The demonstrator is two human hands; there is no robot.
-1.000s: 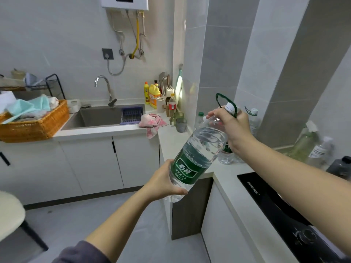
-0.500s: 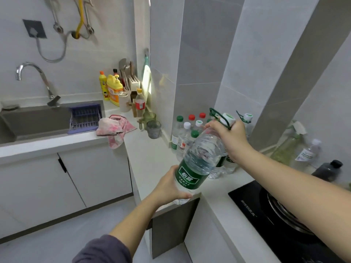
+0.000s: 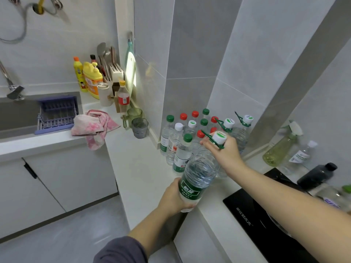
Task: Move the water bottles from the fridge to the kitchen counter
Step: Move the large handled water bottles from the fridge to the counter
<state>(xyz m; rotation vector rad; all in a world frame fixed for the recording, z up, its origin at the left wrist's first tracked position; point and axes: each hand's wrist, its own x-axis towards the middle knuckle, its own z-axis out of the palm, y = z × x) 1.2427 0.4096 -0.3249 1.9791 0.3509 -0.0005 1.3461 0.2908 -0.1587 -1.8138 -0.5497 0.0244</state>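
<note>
A pink cloth [image 3: 93,126] lies just beside a purple rack [image 3: 57,114] at the sink [image 3: 19,114].

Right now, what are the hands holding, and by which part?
One large water bottle: the right hand grips its neck below the cap, the left hand cups its base.

Large clear water bottle [image 3: 199,173], green label, white cap, tilted above counter edge [image 3: 136,168]; smaller bottles [image 3: 182,147] upright behind.

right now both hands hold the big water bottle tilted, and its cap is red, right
No: in the head view the cap on the big water bottle is white, not red. The left hand and right hand do hold it tilted.
</note>
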